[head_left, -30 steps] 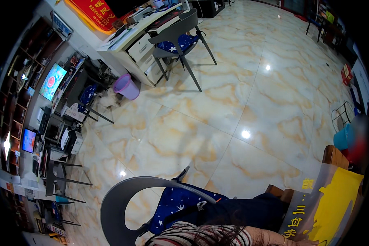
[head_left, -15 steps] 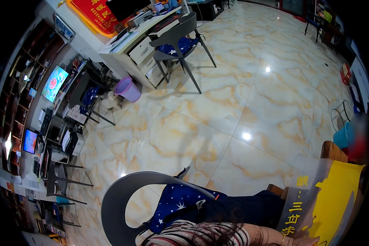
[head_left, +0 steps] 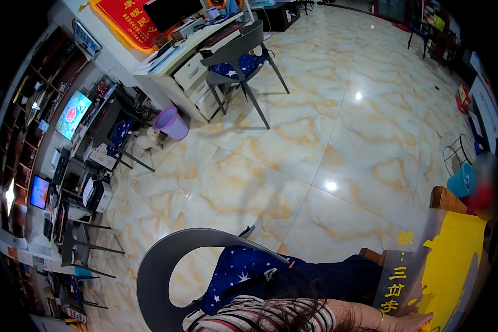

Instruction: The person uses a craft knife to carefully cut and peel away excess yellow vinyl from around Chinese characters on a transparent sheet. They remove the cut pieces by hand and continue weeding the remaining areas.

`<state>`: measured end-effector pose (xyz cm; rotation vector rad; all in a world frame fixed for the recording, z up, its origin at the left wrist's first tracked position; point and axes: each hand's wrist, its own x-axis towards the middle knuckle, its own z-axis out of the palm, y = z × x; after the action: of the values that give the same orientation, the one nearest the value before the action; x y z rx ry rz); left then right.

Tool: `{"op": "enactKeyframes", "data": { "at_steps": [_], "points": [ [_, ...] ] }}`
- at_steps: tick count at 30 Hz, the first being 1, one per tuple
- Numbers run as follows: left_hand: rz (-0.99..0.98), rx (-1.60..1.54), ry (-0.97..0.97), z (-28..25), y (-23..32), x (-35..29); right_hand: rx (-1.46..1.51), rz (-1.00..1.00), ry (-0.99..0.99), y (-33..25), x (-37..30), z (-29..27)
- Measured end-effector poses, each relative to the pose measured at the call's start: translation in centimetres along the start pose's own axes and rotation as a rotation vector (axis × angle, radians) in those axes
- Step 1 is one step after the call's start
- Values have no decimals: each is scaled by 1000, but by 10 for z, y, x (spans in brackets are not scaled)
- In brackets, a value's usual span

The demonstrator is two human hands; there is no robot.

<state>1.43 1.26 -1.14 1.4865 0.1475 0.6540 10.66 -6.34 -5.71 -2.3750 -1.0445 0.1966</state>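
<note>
My left hand (head_left: 414,321) is at the lower right, partly cut off by the lower edge. It comes out of a striped sleeve (head_left: 260,312), with a thin bracelet at the wrist. The fingers look bent and close together, with a small orange-yellow bit beside them that I cannot make out. Beneath the hand lies a grey and yellow printed sheet (head_left: 451,249), spread over a wooden table (head_left: 441,198). I see nothing of my right hand.
A grey chair (head_left: 155,271) with a blue star-patterned cushion (head_left: 235,274) stands beside me. Beyond the tiled floor are a white desk (head_left: 174,72), another grey chair (head_left: 235,55) and a purple bin (head_left: 171,123). A turquoise container (head_left: 460,180) is at the right.
The view has shifted slightly. My left hand sits a little higher in the picture, and its fingers look more bent, with an orange-yellow bit showing beside them.
</note>
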Motion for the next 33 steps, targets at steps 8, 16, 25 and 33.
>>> {"op": "enactKeyframes", "data": {
  "at_steps": [8,16,25,33],
  "points": [
    [-10,-21,17,-4,9,-6,1,3,-3,4,0,-2],
    [4,15,12,-6,11,-8,-2,13,-6,8,0,-3],
    [-74,28,-72,-10,12,-1,-2,17,-4,10,1,-4],
    [-134,-65,-111,-20,26,-7,-1,23,-7,12,0,-5]
  ]
}}
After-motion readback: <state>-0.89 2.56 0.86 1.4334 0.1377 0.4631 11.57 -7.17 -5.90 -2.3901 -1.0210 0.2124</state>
